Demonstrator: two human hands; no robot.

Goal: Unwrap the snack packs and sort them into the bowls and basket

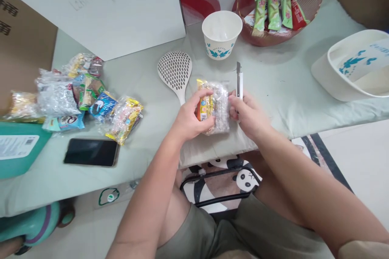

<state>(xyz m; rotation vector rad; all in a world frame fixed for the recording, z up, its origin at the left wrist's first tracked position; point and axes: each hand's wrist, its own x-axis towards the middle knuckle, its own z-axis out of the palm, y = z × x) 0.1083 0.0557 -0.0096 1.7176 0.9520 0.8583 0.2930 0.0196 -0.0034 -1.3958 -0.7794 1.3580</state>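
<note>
1. Far L of frame: a pile of wrapped snacks (pixel 57 99) on a cloth-covered table (pixel 282 73); phone (pixel 91 152) lying just below, to the R.
2. L of ctr: a slotted skimmer (pixel 175 69) lies flat, handle end hidden by the arm.
3. Ctr: the L hand (pixel 194 117) pinches the L side of a clear-and-yellow packet (pixel 221 107), thumb and fingers spread across it; can't tell if it's lifted.
4. Est. handling: light, soft, slick wrapper, contents prob. crushable; best held gently by that L side.
5. Upper ctr: paper cup (pixel 220 50), upright.
6. R of ctr: the R hand (pixel 249 115) closes round a box cutter (pixel 240 85), tip toward top of frame, fingers at packet's R edge; contact unclear.
7. Upper R: bowl (pixel 267 39) w/ wrapped bars (pixel 273 12); far R, white bin (pixel 330 77).
</note>
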